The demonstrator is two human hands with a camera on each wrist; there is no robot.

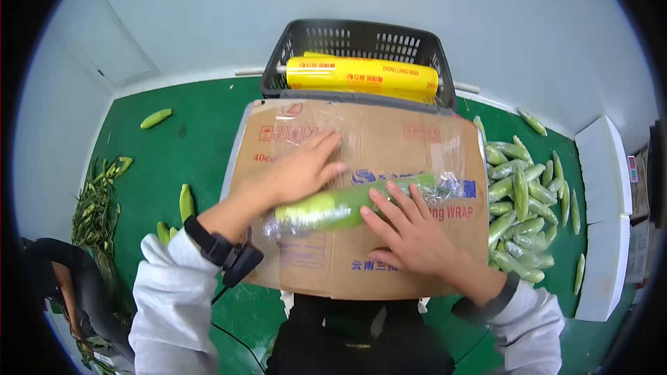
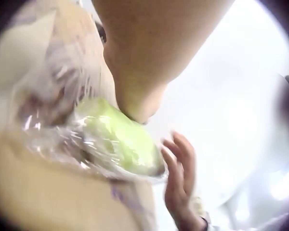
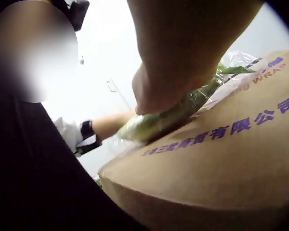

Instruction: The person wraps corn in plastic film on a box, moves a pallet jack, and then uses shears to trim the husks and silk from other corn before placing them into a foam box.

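An ear of corn (image 1: 333, 207) in its green husk, with clear cling film (image 1: 445, 184) around it, lies slantwise on a cardboard box (image 1: 299, 264). My right hand (image 1: 417, 239) rests its spread, straight fingers over the ear's right half. Just above the ear's left half, my left hand (image 1: 302, 170) lies over the film with its fingers extended toward the right. In the left wrist view the film is bunched and shiny at one end of the ear (image 2: 120, 139). The right wrist view shows the wrapped ear (image 3: 159, 122) partly hidden beneath the right hand.
Behind the box, a black basket (image 1: 445, 62) holds yellow rolls of wrap (image 1: 361, 75). Many wrapped ears (image 1: 517, 194) are piled on the green floor (image 1: 201, 139) at right, beside white foam panels (image 1: 604, 167). Loose ears (image 1: 186, 203) and husks (image 1: 97, 212) lie left, near another person (image 1: 83, 292).
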